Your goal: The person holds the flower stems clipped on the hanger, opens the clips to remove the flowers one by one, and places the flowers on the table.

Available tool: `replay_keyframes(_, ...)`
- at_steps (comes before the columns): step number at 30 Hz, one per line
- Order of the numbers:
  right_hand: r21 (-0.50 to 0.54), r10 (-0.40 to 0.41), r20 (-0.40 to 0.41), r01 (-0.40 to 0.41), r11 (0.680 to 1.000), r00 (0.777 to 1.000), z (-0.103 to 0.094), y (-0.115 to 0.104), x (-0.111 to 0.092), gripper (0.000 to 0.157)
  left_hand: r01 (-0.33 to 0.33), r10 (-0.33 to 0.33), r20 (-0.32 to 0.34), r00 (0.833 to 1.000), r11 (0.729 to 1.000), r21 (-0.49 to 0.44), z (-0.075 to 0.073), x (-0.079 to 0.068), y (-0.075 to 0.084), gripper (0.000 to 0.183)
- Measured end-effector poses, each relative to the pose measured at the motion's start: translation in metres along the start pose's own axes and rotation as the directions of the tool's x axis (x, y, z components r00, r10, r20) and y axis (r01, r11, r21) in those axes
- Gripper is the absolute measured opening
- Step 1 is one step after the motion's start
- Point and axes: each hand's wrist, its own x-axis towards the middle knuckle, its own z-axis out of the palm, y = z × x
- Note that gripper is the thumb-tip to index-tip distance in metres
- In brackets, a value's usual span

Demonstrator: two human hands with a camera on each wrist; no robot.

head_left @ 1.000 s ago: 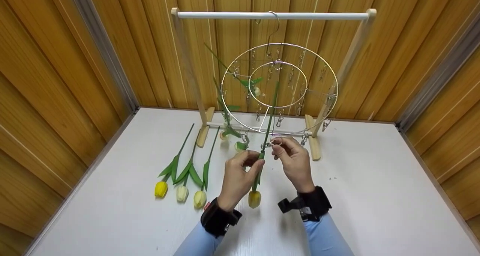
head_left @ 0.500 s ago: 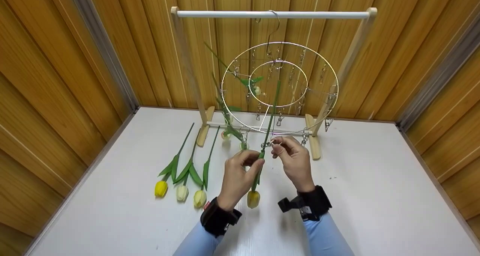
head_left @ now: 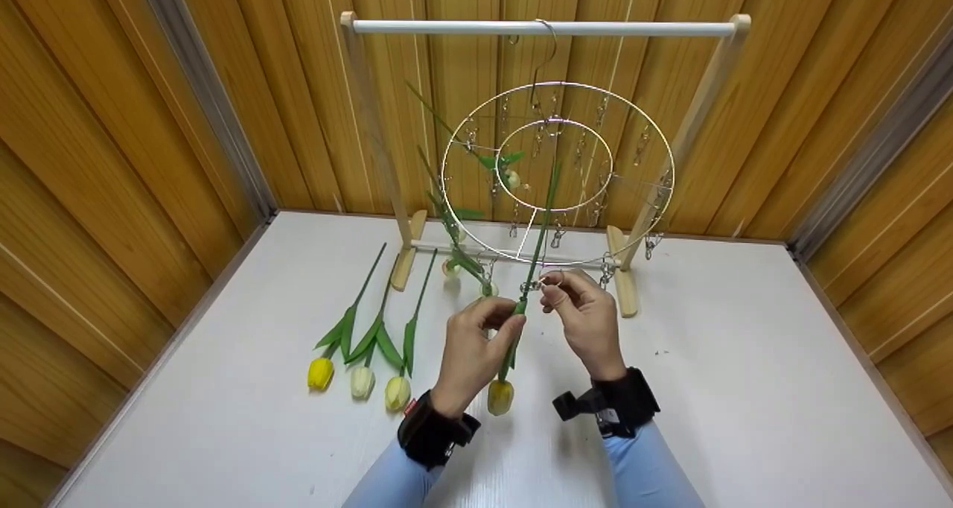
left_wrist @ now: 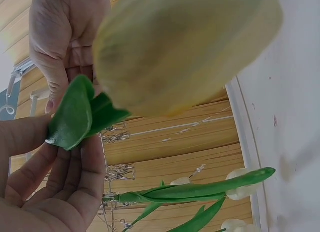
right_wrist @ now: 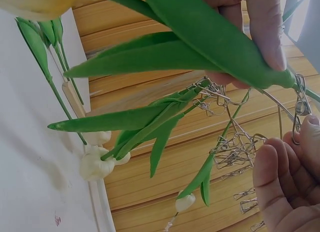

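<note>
My left hand (head_left: 473, 348) pinches the stem of a yellow tulip (head_left: 500, 397) between thumb and fingers, just above its green leaves. The tulip hangs bloom down, its bare stem rising past the front of a round wire hanger (head_left: 551, 83). Thumb and fingers of my right hand (head_left: 588, 322) grip a wire clip (right_wrist: 302, 104) of that hanger. In the right wrist view the clip lies against the tulip stem beside the leaf base; whether its jaws are round the stem I cannot tell. The left wrist view shows the bloom large, hiding part of the right hand.
Several pale tulips (right_wrist: 95, 163) hang from clips on the hanger's left side. The hanger hooks over the white bar (head_left: 447, 27) of a wooden-legged stand. On the white table (head_left: 744, 389) to the left lie a yellow tulip (head_left: 321, 374) and two paler ones (head_left: 362, 383).
The held tulip's bloom has swung slightly left and its stem end slightly right. Tulips hanging at the left have turned a little. Both hands stay in place with the same grip.
</note>
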Motion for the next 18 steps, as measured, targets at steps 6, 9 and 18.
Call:
replay_keyframes(6, -0.016, -0.005, -0.004, 0.005, 1.000, 1.000, -0.0008, 0.0010, 0.0000, 0.014, -0.008, 0.008, 0.003, 1.000, 1.000, -0.001, -0.0001, 0.0001, -0.0008, 0.006)
replay_keyframes(9, -0.020, -0.012, -0.003, 0.012, 1.000, 1.000, -0.0011, 0.0011, 0.0001, 0.014, -0.009, 0.009, 0.007, 1.000, 1.000, -0.007, -0.0004, 0.0004, -0.0007, 0.006)
replay_keyframes(18, -0.007, -0.016, -0.009, 0.016, 1.000, 1.000, -0.0013, 0.0009, 0.0004, 0.012, -0.002, 0.002, 0.010, 1.000, 1.000, -0.015, -0.0021, -0.0003, 0.0016, 0.007)
